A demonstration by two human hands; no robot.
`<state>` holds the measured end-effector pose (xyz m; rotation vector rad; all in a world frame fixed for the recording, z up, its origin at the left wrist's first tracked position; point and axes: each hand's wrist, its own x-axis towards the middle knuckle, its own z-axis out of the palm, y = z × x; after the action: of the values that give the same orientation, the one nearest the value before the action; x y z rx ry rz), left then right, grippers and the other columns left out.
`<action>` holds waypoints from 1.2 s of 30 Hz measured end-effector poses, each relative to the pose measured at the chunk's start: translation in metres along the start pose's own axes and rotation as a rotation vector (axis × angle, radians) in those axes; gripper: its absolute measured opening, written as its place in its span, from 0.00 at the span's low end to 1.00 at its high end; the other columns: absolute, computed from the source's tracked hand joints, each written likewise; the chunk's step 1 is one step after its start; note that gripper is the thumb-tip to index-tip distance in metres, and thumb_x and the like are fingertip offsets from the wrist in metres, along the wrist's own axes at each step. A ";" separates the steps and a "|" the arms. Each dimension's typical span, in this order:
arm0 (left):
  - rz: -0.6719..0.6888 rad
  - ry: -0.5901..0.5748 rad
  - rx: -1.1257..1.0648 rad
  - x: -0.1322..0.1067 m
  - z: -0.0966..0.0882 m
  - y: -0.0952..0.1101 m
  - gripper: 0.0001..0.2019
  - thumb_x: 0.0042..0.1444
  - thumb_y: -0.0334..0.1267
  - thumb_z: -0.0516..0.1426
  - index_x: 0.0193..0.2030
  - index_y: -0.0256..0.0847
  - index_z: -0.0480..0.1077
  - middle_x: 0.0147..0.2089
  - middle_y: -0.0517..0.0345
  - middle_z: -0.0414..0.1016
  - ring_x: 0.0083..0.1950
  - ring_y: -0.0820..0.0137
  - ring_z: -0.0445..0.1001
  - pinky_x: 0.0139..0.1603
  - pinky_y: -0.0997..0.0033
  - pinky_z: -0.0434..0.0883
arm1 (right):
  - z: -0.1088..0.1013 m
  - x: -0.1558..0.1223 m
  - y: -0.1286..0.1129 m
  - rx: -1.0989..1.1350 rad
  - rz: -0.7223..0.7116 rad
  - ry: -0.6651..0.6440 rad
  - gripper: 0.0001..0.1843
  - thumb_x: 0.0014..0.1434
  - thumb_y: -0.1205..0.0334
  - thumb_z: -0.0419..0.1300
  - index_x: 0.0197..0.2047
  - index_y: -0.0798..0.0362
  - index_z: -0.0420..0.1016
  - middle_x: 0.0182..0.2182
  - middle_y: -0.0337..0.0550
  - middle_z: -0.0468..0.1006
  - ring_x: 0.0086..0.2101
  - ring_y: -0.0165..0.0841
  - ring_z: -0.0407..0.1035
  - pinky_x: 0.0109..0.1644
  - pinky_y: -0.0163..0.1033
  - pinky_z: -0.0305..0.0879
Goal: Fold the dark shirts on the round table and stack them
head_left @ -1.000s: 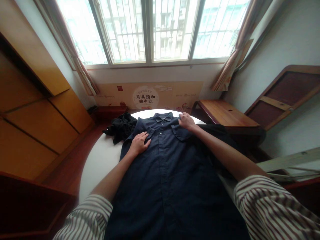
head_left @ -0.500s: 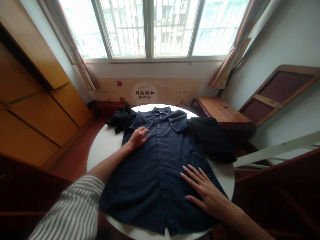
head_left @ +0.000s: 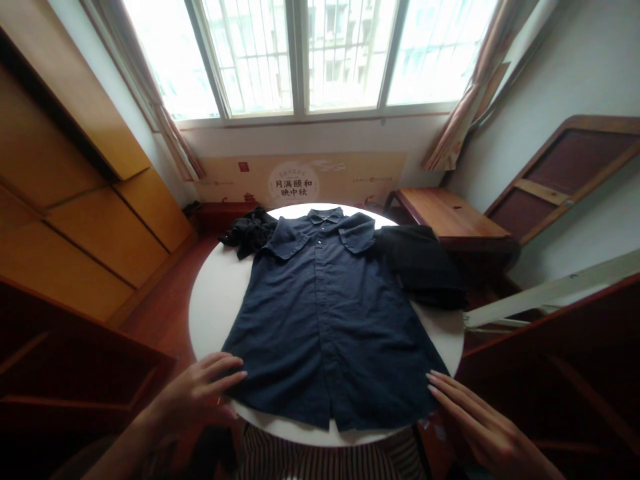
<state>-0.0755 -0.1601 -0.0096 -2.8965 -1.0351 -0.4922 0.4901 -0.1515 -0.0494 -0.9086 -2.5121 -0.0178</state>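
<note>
A dark navy button-front shirt [head_left: 320, 300] lies face up on a round white table [head_left: 213, 313], its collar at the far side and its hem near me. Both short sleeves are folded inward over the chest. At the lower left corner of the shirt is my left hand [head_left: 197, 383], fingers stretched over the edge and the thumb lower, apart from them. My right hand [head_left: 480, 420] is at the lower right side edge, fingers extended with the tips at the cloth. Its thumb is hidden.
A crumpled black garment [head_left: 250, 230] lies at the table's far left. Folded black cloth [head_left: 420, 263] rests at the right, beside the shirt. Beyond stand a low wooden table [head_left: 450, 210] and a window [head_left: 345, 53]. Dark wooden furniture [head_left: 565, 373] flanks me on both sides.
My left hand has come from the left sleeve down to the lower left corner. My right hand has slid off the shirt front to its right edge. Both sleeves lie folded in.
</note>
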 end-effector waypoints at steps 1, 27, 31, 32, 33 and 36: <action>0.005 0.008 0.013 -0.003 0.001 0.001 0.21 0.61 0.46 0.60 0.60 0.44 0.68 0.54 0.49 0.76 0.54 0.62 0.73 0.52 0.62 0.75 | -0.002 0.001 0.002 0.001 -0.006 0.003 0.36 0.62 0.77 0.49 0.72 0.48 0.54 0.65 0.43 0.64 0.62 0.36 0.63 0.64 0.38 0.63; -0.460 0.185 -0.264 0.169 -0.032 -0.144 0.15 0.63 0.43 0.53 0.36 0.37 0.77 0.33 0.54 0.79 0.32 0.70 0.75 0.34 0.75 0.71 | -0.047 0.211 0.109 0.190 0.295 0.001 0.17 0.62 0.62 0.50 0.40 0.55 0.81 0.39 0.50 0.81 0.40 0.40 0.75 0.47 0.44 0.73; -0.692 0.148 -0.065 0.291 -0.014 -0.232 0.15 0.62 0.39 0.52 0.40 0.35 0.79 0.40 0.51 0.82 0.42 0.65 0.78 0.47 0.73 0.71 | -0.024 0.345 0.177 0.157 0.631 -0.166 0.17 0.59 0.66 0.54 0.43 0.64 0.81 0.34 0.51 0.81 0.35 0.38 0.75 0.41 0.38 0.71; -0.720 0.136 -0.043 0.315 -0.006 -0.246 0.15 0.60 0.36 0.52 0.41 0.33 0.79 0.42 0.48 0.82 0.46 0.63 0.78 0.50 0.72 0.71 | -0.015 0.370 0.190 0.140 0.666 -0.165 0.17 0.59 0.67 0.54 0.44 0.66 0.81 0.34 0.52 0.81 0.36 0.38 0.75 0.41 0.38 0.70; -0.743 0.121 -0.026 0.335 0.002 -0.259 0.14 0.59 0.34 0.53 0.41 0.33 0.80 0.44 0.46 0.81 0.49 0.62 0.78 0.53 0.72 0.70 | -0.004 0.391 0.201 0.127 0.688 -0.165 0.17 0.58 0.68 0.55 0.44 0.68 0.81 0.36 0.54 0.82 0.37 0.38 0.75 0.42 0.37 0.70; -0.801 0.072 -0.006 0.371 0.031 -0.285 0.13 0.56 0.31 0.55 0.41 0.32 0.80 0.46 0.43 0.81 0.52 0.59 0.77 0.57 0.70 0.68 | 0.031 0.430 0.228 0.075 0.747 -0.155 0.17 0.56 0.72 0.54 0.44 0.69 0.81 0.39 0.57 0.82 0.42 0.40 0.75 0.47 0.37 0.68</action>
<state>0.0270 0.2933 0.0502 -2.3237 -2.1514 -0.5938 0.3261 0.2906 0.0755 -1.8045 -2.1279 0.3923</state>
